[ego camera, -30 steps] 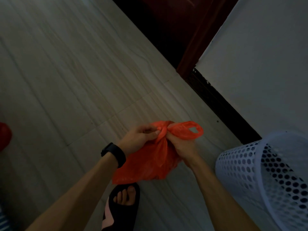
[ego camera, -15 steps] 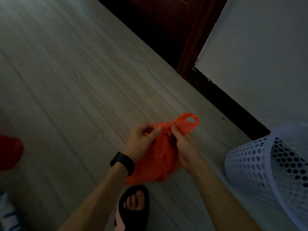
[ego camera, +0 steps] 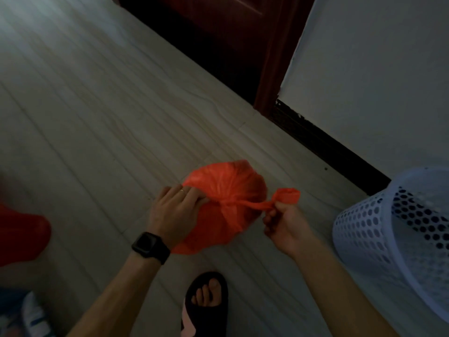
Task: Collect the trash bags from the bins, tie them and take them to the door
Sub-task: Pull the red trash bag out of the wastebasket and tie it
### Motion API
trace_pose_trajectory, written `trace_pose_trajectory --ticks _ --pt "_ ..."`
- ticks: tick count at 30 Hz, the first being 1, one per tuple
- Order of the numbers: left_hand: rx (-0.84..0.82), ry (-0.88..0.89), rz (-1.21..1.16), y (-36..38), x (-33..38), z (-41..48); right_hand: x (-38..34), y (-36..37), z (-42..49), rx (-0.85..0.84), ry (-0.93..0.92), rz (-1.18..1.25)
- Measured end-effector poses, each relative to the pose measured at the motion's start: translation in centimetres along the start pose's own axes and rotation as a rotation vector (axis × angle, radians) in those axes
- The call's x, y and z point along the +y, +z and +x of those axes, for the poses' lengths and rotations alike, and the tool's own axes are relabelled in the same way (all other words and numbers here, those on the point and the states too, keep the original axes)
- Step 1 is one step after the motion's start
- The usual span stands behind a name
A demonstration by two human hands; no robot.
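Both hands grip the orange trash bag [ego camera: 226,190] above the floor [ego camera: 97,117]: left hand [ego camera: 173,212] clamped at its knot, right hand [ego camera: 284,222] pinching a stretched handle. White mesh bin [ego camera: 388,229] stands just right; no writing is legible.

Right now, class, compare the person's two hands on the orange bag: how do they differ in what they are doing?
The left hand lies palm down, gripping the orange bag beside its gathered neck; the right hand pinches a twisted handle strip, stretched sideways. The left wrist wears a dark watch; the right wrist is bare. The left hand carries a ring; none shows on the right. Both grip the same bag.
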State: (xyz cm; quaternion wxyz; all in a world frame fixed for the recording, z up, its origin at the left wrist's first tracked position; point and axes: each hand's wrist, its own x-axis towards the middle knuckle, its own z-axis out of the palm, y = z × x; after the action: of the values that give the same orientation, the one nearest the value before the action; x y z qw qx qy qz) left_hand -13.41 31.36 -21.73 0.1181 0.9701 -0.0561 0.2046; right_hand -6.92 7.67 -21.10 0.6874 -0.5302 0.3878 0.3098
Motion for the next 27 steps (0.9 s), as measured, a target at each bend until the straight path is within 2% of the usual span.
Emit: trace_pose_trajectory --ticks 2,5,8,11,13,15,17,19,21,27 --pt "-0.067 0.047 0.093 -0.4 -0.8 -1.0 -0.1 -0.2 -0.4 0.044 0.021 0.003" --pt "-0.189 -0.059 0.122 -0.5 -0.8 -1.6 0.1 0.0 -0.6 0.045 -0.061 -0.138" --pt "-0.19 -0.187 0.069 -1.2 -0.6 -1.2 0.2 -0.2 -1.2 -0.012 -0.191 -0.296" --pt "-0.201 -0.235 -0.094 -2.2 1.8 0.1 0.5 -0.4 -1.3 -0.013 -0.328 -0.304" --pt "-0.294 -0.19 -0.122 -1.9 3.9 1.2 0.6 0.2 -1.3 -0.019 -0.401 -0.302" --pt "-0.456 -0.119 -0.041 -0.4 5.0 1.7 0.4 0.9 -1.3 0.01 -0.465 -0.257" --pt "-0.608 -0.151 0.021 1.3 4.7 1.1 -0.4 1.5 -1.6 0.031 -0.499 -0.117" --pt "-0.668 -0.25 0.013 2.7 4.0 -0.4 -1.1 1.9 -2.2 0.012 -0.489 0.025" --pt "-0.659 -0.313 0.001 3.5 3.8 -1.5 -1.2 2.0 -2.2 0.006 -0.459 0.056" --pt "-0.688 -0.331 0.045 5.4 3.3 -1.5 -0.5 3.8 -2.1 -0.054 -0.262 -0.101"
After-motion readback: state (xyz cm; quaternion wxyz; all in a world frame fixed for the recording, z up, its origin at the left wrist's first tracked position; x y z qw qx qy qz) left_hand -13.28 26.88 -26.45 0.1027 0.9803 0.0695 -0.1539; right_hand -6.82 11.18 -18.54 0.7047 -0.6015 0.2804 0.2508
